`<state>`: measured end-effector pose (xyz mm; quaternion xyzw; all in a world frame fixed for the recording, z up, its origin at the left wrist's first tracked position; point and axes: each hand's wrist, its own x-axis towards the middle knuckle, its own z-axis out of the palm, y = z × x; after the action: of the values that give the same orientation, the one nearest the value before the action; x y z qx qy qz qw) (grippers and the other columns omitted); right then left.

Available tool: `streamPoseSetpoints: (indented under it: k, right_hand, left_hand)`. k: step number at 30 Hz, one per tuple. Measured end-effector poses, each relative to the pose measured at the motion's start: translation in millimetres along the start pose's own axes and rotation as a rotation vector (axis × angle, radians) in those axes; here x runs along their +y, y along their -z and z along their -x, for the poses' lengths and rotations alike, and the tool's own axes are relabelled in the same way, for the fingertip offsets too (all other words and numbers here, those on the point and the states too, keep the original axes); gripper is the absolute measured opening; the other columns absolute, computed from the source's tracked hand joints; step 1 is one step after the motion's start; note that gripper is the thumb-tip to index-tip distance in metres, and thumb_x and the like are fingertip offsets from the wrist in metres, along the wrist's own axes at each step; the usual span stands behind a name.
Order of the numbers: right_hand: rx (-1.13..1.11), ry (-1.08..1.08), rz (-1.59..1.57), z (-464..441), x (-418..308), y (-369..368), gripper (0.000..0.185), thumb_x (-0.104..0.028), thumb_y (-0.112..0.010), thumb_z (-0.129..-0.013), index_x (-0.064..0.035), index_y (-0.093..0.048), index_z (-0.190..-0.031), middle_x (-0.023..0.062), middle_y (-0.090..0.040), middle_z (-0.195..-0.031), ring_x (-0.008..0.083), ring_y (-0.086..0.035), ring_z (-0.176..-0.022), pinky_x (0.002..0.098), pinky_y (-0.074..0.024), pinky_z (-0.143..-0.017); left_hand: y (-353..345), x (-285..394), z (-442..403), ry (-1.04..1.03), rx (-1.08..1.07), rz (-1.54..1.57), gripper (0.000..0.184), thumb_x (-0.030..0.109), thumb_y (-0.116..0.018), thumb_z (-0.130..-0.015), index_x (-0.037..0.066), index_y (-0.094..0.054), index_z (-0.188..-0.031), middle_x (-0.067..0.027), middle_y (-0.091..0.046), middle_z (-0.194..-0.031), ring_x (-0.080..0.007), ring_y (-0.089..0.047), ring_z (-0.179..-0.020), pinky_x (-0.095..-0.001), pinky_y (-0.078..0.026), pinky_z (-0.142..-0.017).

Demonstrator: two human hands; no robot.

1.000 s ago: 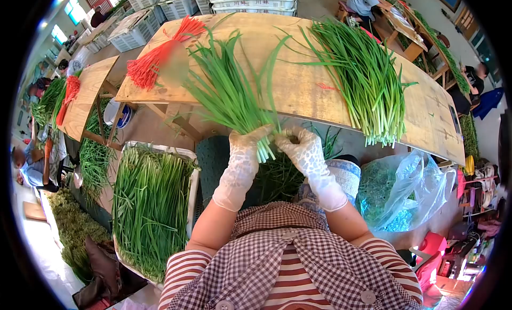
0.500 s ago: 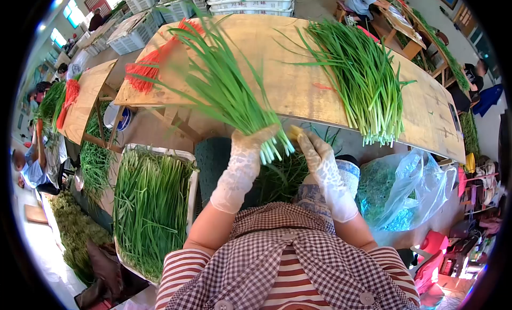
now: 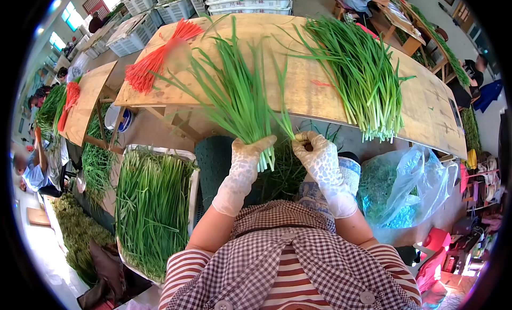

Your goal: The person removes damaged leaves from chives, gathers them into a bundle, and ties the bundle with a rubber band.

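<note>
While the leafy bunch (image 3: 241, 104) fans over the table's (image 3: 306, 99) near edge, left hand (image 3: 244, 152) clenched near its pale stem ends, I'd judge it light, floppy, easily bruised: hold low. Right hand (image 3: 316, 154) pinches a thin sprig (image 3: 286, 124) beside it.

The gloved left hand (image 3: 246, 154) grips a bunch of green stalks (image 3: 242, 107); the right hand (image 3: 319, 156) pinches a thin sprig (image 3: 285, 120). On the desk (image 3: 426, 110) lie a larger green pile (image 3: 362, 75) and red strips (image 3: 148, 70).
</note>
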<state>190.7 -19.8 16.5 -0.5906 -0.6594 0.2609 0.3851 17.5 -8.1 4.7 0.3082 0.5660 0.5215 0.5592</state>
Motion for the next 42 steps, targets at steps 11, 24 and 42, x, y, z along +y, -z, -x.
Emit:
streamPoseSetpoints:
  k: [11, 24, 42]
  right_hand:
    - [-0.035, -0.197, -0.484, 6.1, -20.0, 2.3, 0.018, -0.012, -0.066, -0.087, -0.0007, -0.066, -0.101, 0.0101, -0.068, -0.080, 0.0147, -0.064, -0.072, 0.0280, -0.0517, -0.065]
    - [-0.139, 0.062, -0.081, -19.9, -31.5, -4.9, 0.039, -0.017, -0.061, -0.089, -0.0020, -0.054, -0.124, 0.0231, -0.065, -0.105, 0.0336, -0.065, -0.096, 0.0339, -0.0522, -0.082]
    - [-0.351, -0.020, -0.262, -163.3, -110.9, -3.4, 0.085, -0.019, -0.084, -0.066, 0.0010, -0.039, -0.135, 0.0173, -0.059, -0.123, 0.0204, -0.058, -0.110, 0.0338, -0.0491, -0.091]
  left_hand:
    - [-0.1, 2.8, 0.6, 0.044, -0.050, -0.014, 0.025, 0.000, -0.067, -0.081, -0.004, -0.063, -0.105, -0.0130, -0.069, -0.096, -0.0202, -0.067, -0.084, -0.0313, -0.054, -0.076]
    - [32.1, 27.9, 8.4, -0.218, -0.420, 0.497, 0.030, 0.010, -0.064, -0.086, -0.009, -0.059, -0.108, -0.0194, -0.067, -0.098, -0.0310, -0.066, -0.094, -0.0406, -0.053, -0.088]
    - [-14.6, 55.3, -153.7, -0.685, -0.342, -0.283, 0.040, 0.011, -0.075, -0.077, 0.000, -0.060, -0.112, -0.0120, -0.067, -0.102, -0.0202, -0.065, -0.092, -0.0350, -0.055, -0.081]
